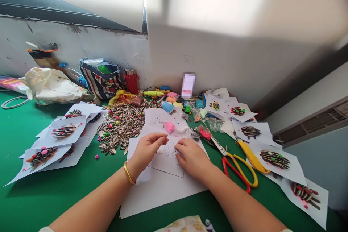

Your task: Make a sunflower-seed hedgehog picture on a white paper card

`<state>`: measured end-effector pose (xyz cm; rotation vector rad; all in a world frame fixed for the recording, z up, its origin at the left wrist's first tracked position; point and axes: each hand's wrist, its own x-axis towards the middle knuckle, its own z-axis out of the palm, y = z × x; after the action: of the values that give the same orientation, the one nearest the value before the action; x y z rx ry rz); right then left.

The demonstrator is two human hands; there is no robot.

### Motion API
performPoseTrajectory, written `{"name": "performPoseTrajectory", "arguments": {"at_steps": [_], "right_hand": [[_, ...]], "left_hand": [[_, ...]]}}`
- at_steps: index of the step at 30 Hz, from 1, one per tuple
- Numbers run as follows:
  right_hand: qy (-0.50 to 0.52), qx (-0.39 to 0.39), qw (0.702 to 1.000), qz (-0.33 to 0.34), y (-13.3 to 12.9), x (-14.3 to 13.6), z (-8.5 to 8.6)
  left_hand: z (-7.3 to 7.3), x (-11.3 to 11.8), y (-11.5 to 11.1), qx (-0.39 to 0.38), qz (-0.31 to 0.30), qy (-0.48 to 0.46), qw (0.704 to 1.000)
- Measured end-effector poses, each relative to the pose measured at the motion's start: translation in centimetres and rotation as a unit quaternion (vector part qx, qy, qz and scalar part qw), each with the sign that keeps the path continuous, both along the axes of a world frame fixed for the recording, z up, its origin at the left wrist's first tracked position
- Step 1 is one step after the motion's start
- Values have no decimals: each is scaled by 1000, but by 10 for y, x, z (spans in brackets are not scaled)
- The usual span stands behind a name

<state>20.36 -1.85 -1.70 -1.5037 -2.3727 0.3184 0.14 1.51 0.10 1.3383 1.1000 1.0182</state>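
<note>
White paper sheets [160, 185] lie stacked in the middle of the green table, the upper one bearing a dotted drawing [169, 148]. Over the drawing's left side is my left hand [148, 148], a gold bangle on its wrist, thumb and fingertips pinched together; whatever they hold is too small to make out. My right hand [191, 156] rests on the paper at the drawing's right edge, thumb and fingers slightly apart, nothing visible between them. Just beyond the hands sit a pink clay lump [169, 127] and clear plastic wrap. A heap of striped seeds [122, 127] lies to the left.
Yellow-handled scissors [241, 168], red-handled scissors [235, 174] and a yellow cutter [252, 156] lie right of my right hand. Seed-decorated sheets [63, 132] spread at both sides. Bags, a red flask [132, 81], clay packets and a phone [188, 84] stand or lie along the wall.
</note>
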Motion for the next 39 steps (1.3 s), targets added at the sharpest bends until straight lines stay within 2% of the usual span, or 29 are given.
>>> {"name": "performPoseTrajectory", "arguments": {"at_steps": [4, 16, 30, 36, 39], "right_hand": [[1, -3, 1000, 1, 0, 0, 1], [5, -5, 1000, -1, 0, 0, 2], [1, -5, 1000, 0, 1, 0, 1], [-3, -15, 1000, -2, 0, 0, 3], [-2, -12, 1000, -2, 0, 0, 3]], "left_hand": [[0, 1, 0, -11, 6, -16, 1000], [1, -3, -1, 74, 30, 50, 996], [0, -1, 0, 26, 25, 14, 999], [2, -3, 0, 57, 30, 33, 997], [3, -3, 0, 46, 34, 30, 998]]}}
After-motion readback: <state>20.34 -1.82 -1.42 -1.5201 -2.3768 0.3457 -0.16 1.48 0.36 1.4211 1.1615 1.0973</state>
